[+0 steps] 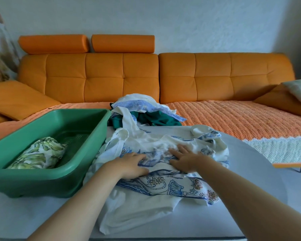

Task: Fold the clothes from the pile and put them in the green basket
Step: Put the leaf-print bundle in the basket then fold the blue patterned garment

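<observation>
A white garment with a blue floral print (163,186) lies crumpled on the white table (250,153) in front of me. My left hand (130,165) grips a bunched fold of it near its middle. My right hand (186,158) rests flat on the cloth, fingers spread and straight. The green basket (47,178) stands at the left on the table; a rolled green-leaf printed garment (40,153) lies inside it. The pile (146,112) of white, blue and dark green clothes sits behind the table on the sofa edge.
An orange sofa (146,79) with a woven orange cover (241,119) runs across the back. Cushions lie at its left (19,98) and right (285,100) ends. The table's curved edge falls away at the right.
</observation>
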